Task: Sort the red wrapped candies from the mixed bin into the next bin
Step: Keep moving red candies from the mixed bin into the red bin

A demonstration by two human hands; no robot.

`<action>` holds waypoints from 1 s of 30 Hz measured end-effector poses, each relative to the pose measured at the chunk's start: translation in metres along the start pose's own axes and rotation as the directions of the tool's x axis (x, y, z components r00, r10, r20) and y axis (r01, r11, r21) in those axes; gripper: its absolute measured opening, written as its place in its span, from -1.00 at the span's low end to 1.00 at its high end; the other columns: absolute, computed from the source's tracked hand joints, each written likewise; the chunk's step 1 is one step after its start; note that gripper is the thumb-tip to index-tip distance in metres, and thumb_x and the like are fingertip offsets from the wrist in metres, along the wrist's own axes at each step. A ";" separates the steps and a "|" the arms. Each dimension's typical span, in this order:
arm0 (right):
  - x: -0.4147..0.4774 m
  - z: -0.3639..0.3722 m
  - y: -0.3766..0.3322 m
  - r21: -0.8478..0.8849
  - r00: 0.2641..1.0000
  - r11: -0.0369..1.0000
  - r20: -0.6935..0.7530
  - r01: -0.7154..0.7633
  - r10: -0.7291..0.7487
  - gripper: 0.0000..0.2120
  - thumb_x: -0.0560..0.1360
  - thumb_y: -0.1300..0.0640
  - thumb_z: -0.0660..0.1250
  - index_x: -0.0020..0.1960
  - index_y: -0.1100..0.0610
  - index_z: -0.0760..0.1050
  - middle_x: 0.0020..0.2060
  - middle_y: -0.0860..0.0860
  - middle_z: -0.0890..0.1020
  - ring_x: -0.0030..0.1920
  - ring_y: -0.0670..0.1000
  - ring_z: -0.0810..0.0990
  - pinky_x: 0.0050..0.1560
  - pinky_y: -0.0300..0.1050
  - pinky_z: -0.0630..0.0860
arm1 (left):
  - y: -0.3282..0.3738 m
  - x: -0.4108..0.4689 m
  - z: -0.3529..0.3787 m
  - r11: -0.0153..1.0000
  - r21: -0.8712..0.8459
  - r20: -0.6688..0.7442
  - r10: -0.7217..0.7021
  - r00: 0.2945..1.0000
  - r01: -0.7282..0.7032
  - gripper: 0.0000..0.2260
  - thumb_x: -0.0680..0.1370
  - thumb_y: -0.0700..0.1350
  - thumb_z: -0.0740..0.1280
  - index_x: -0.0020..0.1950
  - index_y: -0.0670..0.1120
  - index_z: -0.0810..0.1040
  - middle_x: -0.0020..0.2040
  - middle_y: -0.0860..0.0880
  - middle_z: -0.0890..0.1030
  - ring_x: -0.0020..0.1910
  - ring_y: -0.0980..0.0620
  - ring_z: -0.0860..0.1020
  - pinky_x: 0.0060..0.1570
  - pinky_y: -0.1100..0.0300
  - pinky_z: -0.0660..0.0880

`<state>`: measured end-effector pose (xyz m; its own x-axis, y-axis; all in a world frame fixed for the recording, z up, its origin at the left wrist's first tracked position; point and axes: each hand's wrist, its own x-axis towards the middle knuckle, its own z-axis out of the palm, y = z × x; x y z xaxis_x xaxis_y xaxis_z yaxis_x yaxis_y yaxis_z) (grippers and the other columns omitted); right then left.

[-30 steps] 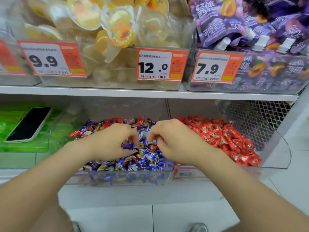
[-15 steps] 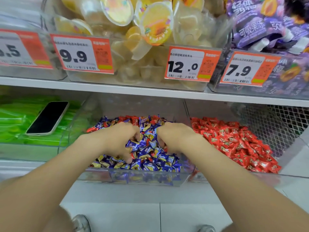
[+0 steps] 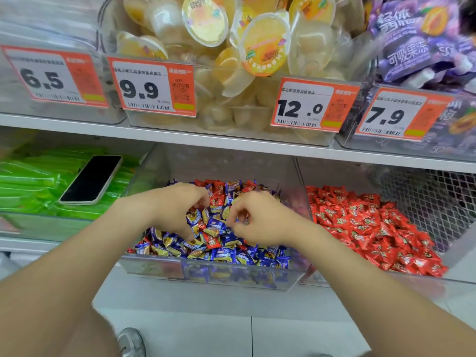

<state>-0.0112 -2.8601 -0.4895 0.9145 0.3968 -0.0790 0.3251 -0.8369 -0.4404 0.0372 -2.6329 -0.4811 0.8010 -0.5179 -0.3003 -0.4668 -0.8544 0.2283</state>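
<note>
Entry: red wrapped candies [image 3: 213,239] lie among blue ones in mixed bin [image 3: 231,275], one at 5 o'clock of left hand [image 3: 177,210]; left and right hand [image 3: 257,220] have fingers curled narrow, contents untellable; best pinched singly, then carried to next bin [image 3: 373,278] at 3 o'clock.

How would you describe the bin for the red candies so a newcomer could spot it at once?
Look under the shelf board, below the 7.9 price tag. The clear bin sits between the mixed bin and the wire mesh. Unlike its neighbour, it holds only red candies, no blue.
</note>
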 end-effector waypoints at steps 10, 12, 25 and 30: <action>0.023 0.049 -0.012 -0.141 0.984 0.979 -0.120 -0.150 0.133 -0.68 0.36 -0.18 0.58 -0.28 0.08 0.68 -0.35 0.01 0.65 -0.26 0.05 0.62 -0.25 0.03 0.64 | 0.001 0.010 0.016 0.981 0.168 -0.166 0.125 0.978 -0.097 -0.61 0.40 0.05 0.55 0.18 0.04 0.59 0.11 0.09 0.53 0.09 0.05 0.54 0.12 0.00 0.56; 0.022 0.048 -0.009 -0.124 0.989 0.983 -0.081 -0.134 0.125 -0.80 0.34 -0.08 0.59 -0.22 0.05 0.72 -0.36 -0.07 0.64 -0.26 0.00 0.61 -0.22 0.00 0.64 | -0.001 0.013 0.019 0.977 0.198 -0.134 0.110 0.985 -0.082 -0.55 0.42 0.09 0.56 0.26 0.03 0.60 0.19 0.08 0.55 0.18 0.02 0.54 0.16 -0.02 0.57; -0.005 -0.020 -0.015 0.114 0.952 0.958 -0.128 -0.264 0.278 -0.60 0.61 -0.05 0.18 -0.35 0.10 0.33 -0.46 0.04 0.43 -0.43 0.03 0.35 -0.37 -0.12 0.30 | 0.002 0.006 0.020 0.990 -0.051 -0.296 0.114 0.948 -0.135 -0.78 0.51 0.06 0.40 -0.22 -0.02 0.47 -0.20 0.05 0.57 -0.09 0.07 0.46 0.03 0.02 0.38; -0.010 -0.026 0.006 0.027 0.960 0.978 -0.188 -0.208 0.209 -0.45 0.73 -0.11 0.14 -0.31 0.21 0.44 -0.46 0.05 0.61 -0.44 0.10 0.52 -0.31 -0.06 0.45 | 0.015 -0.002 0.014 0.950 -0.210 -0.337 0.151 0.929 -0.231 -0.86 0.57 -0.10 0.35 -0.12 -0.07 0.43 -0.31 -0.05 0.58 -0.36 0.03 0.47 -0.34 0.21 0.34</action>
<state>-0.0122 -2.8787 -0.4682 0.9909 0.1346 0.0005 0.1212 -0.8904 -0.4387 0.0238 -2.6453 -0.4901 0.8001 -0.5960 0.0681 -0.5497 -0.6829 0.4811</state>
